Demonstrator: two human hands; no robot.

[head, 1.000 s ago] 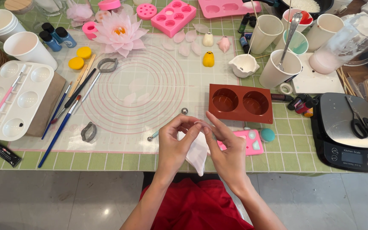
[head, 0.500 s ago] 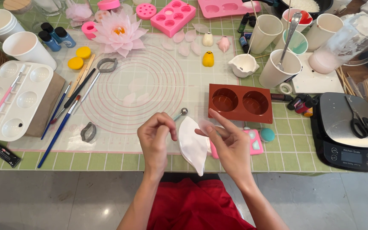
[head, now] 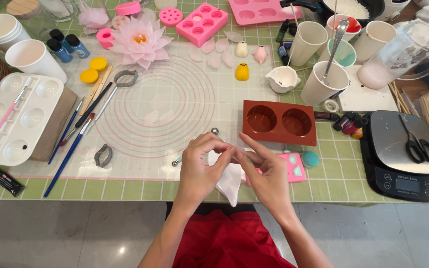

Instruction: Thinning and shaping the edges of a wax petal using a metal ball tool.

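white petal pinched between both hands

left hand and right hand grip its top edge; its long axis hangs down, tip toward the person, above the desk.

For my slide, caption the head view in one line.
Both hands, left hand and right hand, pinch a white petal-shaped piece over a green grid mat, near a brown two-cavity mould.
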